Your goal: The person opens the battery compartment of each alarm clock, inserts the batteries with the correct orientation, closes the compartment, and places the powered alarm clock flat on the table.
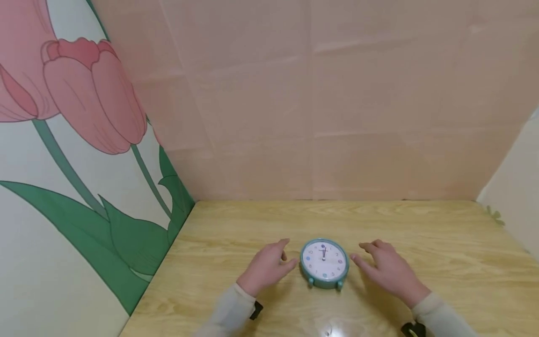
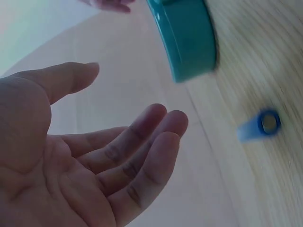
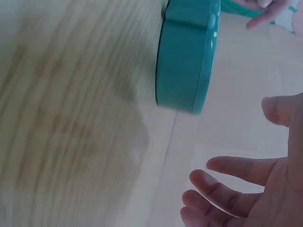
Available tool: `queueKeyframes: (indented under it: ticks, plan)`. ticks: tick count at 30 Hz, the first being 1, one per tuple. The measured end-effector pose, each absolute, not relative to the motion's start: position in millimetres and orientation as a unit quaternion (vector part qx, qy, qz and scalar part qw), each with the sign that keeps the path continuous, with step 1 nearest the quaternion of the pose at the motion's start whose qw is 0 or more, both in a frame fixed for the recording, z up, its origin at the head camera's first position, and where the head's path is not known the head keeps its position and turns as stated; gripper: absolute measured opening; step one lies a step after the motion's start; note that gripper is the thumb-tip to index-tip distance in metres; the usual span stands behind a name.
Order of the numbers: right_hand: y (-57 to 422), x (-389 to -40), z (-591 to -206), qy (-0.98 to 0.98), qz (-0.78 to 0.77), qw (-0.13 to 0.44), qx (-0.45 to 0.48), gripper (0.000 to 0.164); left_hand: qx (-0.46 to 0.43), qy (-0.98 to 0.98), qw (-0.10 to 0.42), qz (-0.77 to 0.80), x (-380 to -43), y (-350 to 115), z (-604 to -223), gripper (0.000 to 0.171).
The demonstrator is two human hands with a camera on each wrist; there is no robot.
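A round teal alarm clock [image 1: 324, 263] with a white dial lies face up on the wooden table, its two small feet toward me. My left hand [image 1: 266, 267] hovers just left of it, fingers relaxed and palm facing the clock. On the opposite side my right hand [image 1: 386, 270] is held the same way, its thumb tip near the rim. Both wrist views show a gap between the hands and the clock's teal side [image 3: 184, 56]. Near the left hand, a small blue cylinder [image 2: 259, 125] with a brownish end appears in the left wrist view.
The pale wooden table [image 1: 236, 220] meets a pinkish-beige covered wall [image 1: 311, 103] at the back. A white wall with printed tulips [image 1: 94, 93] borders the left side, and a plain pale wall [image 1: 513, 187] the right. Dark bands circle both wrists.
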State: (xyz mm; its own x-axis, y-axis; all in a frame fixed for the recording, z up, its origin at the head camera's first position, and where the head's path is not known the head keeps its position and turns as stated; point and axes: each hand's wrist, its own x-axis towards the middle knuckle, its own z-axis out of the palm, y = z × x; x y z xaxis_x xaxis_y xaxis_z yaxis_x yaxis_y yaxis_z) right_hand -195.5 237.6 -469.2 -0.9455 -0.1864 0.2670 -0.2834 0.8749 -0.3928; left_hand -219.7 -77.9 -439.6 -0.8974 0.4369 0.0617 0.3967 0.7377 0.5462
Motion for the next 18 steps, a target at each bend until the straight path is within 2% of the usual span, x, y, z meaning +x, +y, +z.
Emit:
queueKeyframes:
  ticks: [7,13,18]
  plan:
    - [221.7,-202.3,-476.1,-0.957,0.261,0.059,0.110,0.060,0.202,0.932,0.060,0.296,-220.0,-58.1,-445.8,0.070]
    - [214.8,-208.0,-483.4,-0.953,0.283,0.045,0.097,0.058,0.194,0.930,0.091,0.299,-219.3,-47.9,-453.0,0.075]
    - [212.8,-212.9,-487.1,-0.949,0.302,0.022,0.085,0.053,0.192,0.930,0.096,0.299,-220.1,-41.2,-459.8,0.064]
